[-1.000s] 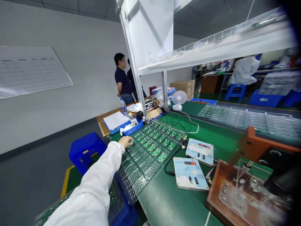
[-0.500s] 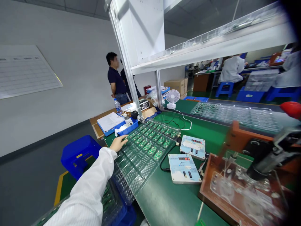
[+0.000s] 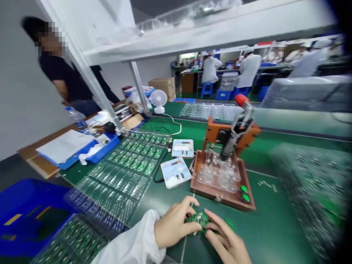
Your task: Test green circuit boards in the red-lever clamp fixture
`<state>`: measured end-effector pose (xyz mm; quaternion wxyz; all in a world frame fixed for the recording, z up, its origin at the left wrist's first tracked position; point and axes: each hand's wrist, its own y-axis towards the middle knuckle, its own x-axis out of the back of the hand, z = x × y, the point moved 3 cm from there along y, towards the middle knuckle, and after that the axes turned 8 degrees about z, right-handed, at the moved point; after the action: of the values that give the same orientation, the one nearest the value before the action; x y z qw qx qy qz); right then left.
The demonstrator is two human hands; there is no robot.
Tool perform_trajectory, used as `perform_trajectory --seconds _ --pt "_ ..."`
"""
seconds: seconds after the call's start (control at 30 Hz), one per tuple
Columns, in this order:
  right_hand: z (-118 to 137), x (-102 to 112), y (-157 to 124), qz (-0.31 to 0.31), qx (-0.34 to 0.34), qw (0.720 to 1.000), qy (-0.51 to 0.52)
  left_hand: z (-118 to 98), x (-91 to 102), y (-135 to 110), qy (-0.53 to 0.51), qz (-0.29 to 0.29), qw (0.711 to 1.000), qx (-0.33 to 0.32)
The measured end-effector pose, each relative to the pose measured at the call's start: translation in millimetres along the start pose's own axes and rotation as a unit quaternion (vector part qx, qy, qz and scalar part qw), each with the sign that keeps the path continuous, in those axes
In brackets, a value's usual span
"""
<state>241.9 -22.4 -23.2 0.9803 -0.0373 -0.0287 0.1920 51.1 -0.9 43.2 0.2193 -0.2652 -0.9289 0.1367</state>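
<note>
Both my hands meet low in the middle of the head view, over the green mat. My left hand [image 3: 175, 224], in a white sleeve, grips a small green circuit board [image 3: 198, 219] with curled fingers. My right hand [image 3: 227, 240] holds the same board from the right side, fingers pinched on its edge. Just beyond them stands an orange-brown test jig [image 3: 221, 172] with a lever topped by a red knob [image 3: 241, 99]. To the left lies a clear plastic tray [image 3: 118, 183] with several green boards in its cells.
Two small white meter boxes [image 3: 176, 172] sit between the tray and the jig. A blue bin [image 3: 93, 152] with papers and a small white fan [image 3: 158, 99] are farther back. A person in dark clothes [image 3: 64, 79] stands at left; people in white coats work behind. Blurred trays fill the right.
My view swung right and down. My left hand left the tray of boards and came back to the front of the mat, where both hands now hold a small green board.
</note>
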Motion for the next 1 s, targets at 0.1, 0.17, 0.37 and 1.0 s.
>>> perform_trajectory --seconds 0.1,0.17,0.37,1.0 --pt "21 6 1 -0.024 -0.010 0.999 0.032 -6 -10.3 10 -0.015 0.040 0.999 -0.029" --pt "28 7 1 -0.047 -0.012 0.998 0.043 -8 -12.9 14 -0.020 0.062 0.997 -0.032" --pt "18 21 -8 -0.114 -0.035 0.991 0.067 -2 -9.1 19 -0.015 0.072 0.997 -0.014" --pt "9 54 -48 -0.081 0.125 0.878 -0.456 28 4.0 -1 0.290 -0.176 0.918 -0.208"
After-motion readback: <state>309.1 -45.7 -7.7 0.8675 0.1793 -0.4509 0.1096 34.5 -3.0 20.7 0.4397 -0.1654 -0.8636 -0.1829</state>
